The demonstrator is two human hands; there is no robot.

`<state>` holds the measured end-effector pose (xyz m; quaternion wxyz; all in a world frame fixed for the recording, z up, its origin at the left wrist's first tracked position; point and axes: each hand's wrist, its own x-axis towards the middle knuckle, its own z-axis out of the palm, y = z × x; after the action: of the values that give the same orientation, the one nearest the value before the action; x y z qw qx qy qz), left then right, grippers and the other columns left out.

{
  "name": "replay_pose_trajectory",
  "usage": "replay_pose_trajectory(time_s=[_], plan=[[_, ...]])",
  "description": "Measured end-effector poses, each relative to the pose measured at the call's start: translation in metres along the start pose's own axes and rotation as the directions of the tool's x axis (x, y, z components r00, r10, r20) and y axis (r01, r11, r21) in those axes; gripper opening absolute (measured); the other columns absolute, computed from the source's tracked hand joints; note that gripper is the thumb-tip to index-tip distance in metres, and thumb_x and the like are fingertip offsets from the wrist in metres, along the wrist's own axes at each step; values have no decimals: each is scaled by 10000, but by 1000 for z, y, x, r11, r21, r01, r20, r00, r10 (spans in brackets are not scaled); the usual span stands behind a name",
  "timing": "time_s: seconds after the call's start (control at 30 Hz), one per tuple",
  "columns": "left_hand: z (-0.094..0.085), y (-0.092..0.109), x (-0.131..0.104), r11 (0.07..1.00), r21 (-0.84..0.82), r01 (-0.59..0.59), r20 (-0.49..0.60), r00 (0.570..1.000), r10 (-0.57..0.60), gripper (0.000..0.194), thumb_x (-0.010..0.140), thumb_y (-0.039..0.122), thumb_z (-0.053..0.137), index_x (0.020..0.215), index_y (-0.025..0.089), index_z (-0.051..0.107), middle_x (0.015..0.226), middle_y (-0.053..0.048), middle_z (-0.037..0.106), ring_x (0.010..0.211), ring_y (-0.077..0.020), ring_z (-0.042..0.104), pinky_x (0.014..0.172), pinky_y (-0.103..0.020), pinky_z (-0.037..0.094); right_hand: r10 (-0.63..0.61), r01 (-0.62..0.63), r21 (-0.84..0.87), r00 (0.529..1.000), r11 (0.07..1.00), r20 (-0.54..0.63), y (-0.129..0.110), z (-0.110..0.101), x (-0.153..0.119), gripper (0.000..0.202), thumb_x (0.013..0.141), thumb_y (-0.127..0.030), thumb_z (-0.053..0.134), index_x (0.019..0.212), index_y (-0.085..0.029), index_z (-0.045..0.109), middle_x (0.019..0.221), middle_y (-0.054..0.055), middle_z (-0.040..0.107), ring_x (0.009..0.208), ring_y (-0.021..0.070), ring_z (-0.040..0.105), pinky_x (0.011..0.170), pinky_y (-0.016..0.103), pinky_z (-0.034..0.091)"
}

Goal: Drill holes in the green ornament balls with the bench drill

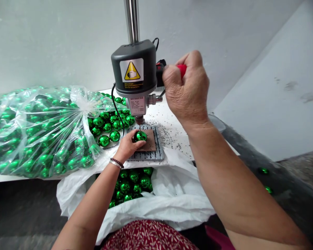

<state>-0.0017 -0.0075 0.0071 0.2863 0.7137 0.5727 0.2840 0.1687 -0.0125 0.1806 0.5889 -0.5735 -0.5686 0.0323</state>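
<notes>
A small dark grey bench drill [134, 69] with a yellow warning label stands on the white table. Its bit points down at a shiny green ball [141, 136], and the tip meets or nearly meets the ball's top. My left hand [129, 144] grips that ball between thumb and fingers, on a brown board [151, 142] over the drill's metal base [159, 152]. My right hand [189, 86] is wrapped round the red-ended lever [182, 70] at the drill's right side.
A clear plastic bag [41, 132] full of green balls covers the left of the table [169, 121]. Loose balls [106, 126] lie beside the drill. Below the table edge, a white sack [177, 205] holds more balls. Dark shavings are scattered right of the base. A black cable hangs by the drill.
</notes>
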Motion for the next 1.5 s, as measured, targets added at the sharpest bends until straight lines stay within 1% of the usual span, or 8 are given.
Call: replay_pose_trajectory(time_s=[0.07,0.27,0.5,0.67,0.87,1.0,1.23,1.5], plan=[[-2,2,1,999,-14,32,19,999,-32,486,751,403,714,1192,205,665,945,-25,732,853,-198,655,807,-300,513,-2,2,10,1000,1000,0,0,0,-1,243,909,-244,525,785,-199,321,702,-68,333,650,42,300,711,210,266],[-4,-2,9,963,-210,168,-8,985,-173,511,758,473,676,1157,153,689,980,-57,737,865,-190,647,780,-279,515,-15,15,24,1000,1000,-7,1,0,0,272,886,-236,536,763,-211,295,680,-67,326,639,67,283,684,225,256],[-6,-3,11,953,-242,184,-11,981,-193,500,753,481,677,1130,154,716,901,-51,738,836,-182,642,783,-277,519,-11,12,-55,999,998,32,-1,-2,2,300,906,-268,505,763,-226,244,717,-54,330,668,86,277,704,230,246],[-7,-2,11,963,-210,171,1,985,-175,542,735,450,703,1190,156,692,973,-52,743,873,-188,652,828,-292,517,2,-1,-31,999,1000,37,-1,-2,1,288,906,-260,507,771,-221,255,718,-56,336,668,82,276,705,227,245],[-2,7,6,998,52,26,-12,1000,-25,556,694,375,769,1212,193,683,1104,-54,730,1029,-229,653,941,-309,486,-7,7,12,1000,1000,6,-1,-1,1,291,896,-259,531,771,-215,271,707,-61,327,671,72,278,709,229,250],[1,8,7,999,16,34,23,999,-34,565,730,383,749,1255,195,661,1094,-39,738,978,-204,662,904,-284,492,-34,34,6,999,999,-26,4,0,-5,266,884,-252,547,779,-209,307,712,-57,355,663,62,304,705,225,300],[1,6,6,997,-58,59,23,998,-58,567,711,373,761,1241,190,673,1036,-16,751,929,-193,662,844,-265,498,-206,206,-14,976,978,-75,28,1,-24,183,929,-325,465,815,-209,381,694,-51,418,614,42,404,637,206,388],[4,7,5,997,-68,45,-10,999,-46,531,703,321,773,1209,183,688,1076,-30,748,975,-201,663,885,-275,498,-220,210,-79,963,974,-154,33,0,-45,134,844,-282,526,782,-207,432,646,-44,453,571,55,390,581,223,388]])
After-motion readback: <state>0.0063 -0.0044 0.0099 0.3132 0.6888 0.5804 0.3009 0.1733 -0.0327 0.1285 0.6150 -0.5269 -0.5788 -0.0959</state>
